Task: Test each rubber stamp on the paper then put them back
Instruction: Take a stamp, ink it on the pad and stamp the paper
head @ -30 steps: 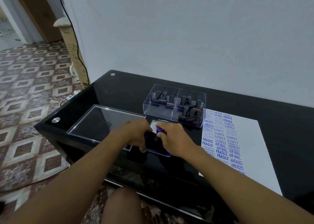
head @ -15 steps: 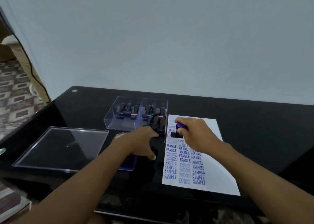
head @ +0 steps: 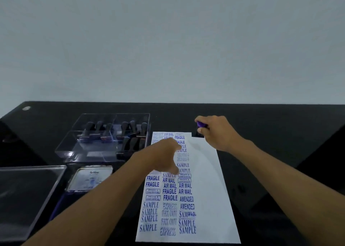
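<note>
Purple-handled stamp (head: 200,129), black base, seemingly upright

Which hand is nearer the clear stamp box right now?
Left. The left hand hovers over the paper's printed left columns, just right of the clear stamp box. The right hand grips a purple-handled stamp at the paper's far right corner, farther away.

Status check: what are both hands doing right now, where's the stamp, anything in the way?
Right hand grips purple stamp at paper's top right corner. Left hand open, over the prints. Nothing blocking the blank column.
</note>
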Motion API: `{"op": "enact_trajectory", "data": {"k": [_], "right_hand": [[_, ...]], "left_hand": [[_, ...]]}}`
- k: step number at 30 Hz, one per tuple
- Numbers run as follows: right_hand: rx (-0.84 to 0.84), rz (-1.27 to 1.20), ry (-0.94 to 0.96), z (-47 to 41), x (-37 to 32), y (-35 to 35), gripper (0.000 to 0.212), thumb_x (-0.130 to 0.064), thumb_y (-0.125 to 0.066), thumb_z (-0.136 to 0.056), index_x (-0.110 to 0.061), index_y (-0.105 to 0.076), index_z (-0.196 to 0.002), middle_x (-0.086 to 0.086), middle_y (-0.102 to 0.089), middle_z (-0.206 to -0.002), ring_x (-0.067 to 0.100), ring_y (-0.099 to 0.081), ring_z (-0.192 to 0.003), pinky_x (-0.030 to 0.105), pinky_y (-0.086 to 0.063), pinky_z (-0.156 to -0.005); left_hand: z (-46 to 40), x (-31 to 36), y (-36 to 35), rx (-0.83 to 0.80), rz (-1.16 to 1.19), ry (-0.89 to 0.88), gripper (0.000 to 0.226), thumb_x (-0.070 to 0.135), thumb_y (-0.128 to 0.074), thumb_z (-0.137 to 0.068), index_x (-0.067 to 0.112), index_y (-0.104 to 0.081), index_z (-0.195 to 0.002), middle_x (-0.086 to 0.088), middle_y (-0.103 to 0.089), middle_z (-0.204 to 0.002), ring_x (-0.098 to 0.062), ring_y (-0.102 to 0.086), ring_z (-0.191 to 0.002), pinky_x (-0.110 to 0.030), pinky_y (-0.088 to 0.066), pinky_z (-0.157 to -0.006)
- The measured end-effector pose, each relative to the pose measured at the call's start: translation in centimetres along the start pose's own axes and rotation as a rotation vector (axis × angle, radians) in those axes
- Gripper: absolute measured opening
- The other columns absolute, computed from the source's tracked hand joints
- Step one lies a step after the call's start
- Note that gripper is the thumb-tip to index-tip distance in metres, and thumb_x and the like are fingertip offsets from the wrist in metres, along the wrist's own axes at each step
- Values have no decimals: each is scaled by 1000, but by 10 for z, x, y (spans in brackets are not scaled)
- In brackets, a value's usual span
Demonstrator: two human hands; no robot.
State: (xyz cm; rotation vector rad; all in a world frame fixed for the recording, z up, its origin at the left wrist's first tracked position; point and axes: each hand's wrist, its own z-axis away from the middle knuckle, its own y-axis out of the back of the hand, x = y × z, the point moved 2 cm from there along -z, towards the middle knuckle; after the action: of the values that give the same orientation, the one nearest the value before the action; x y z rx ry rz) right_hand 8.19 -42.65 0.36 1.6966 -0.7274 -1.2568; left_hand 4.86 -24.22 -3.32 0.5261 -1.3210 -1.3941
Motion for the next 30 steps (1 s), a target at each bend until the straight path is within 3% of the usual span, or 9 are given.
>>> {"op": "enact_trajectory", "data": {"k": [9, 30], "right_hand": [[-3, -16, 68, -24, 15, -21, 15, -14, -56, -95, -16, -61, -110, 2, -62, -91, 14, -54, -78, 12, -38, -62], [-16, -10, 63, -35, 18, -38, 22, -16, -57, -96, -17, -59, -118, 1, -60, -97, 14, -53, -84, 11, -36, -61]], "left_hand": [[-26, -3, 0, -58, -24, 46, 92, 32, -86, -67, 16, -39, -145, -1, -40, -145, -23, -45, -129, -38, -42, -105], [-24, -3, 1, -73, -51, 21, 91, 36, -83, -70, 16, -36, -146, 0, -34, -147, -21, -39, -133, -39, -38, -108]]}}
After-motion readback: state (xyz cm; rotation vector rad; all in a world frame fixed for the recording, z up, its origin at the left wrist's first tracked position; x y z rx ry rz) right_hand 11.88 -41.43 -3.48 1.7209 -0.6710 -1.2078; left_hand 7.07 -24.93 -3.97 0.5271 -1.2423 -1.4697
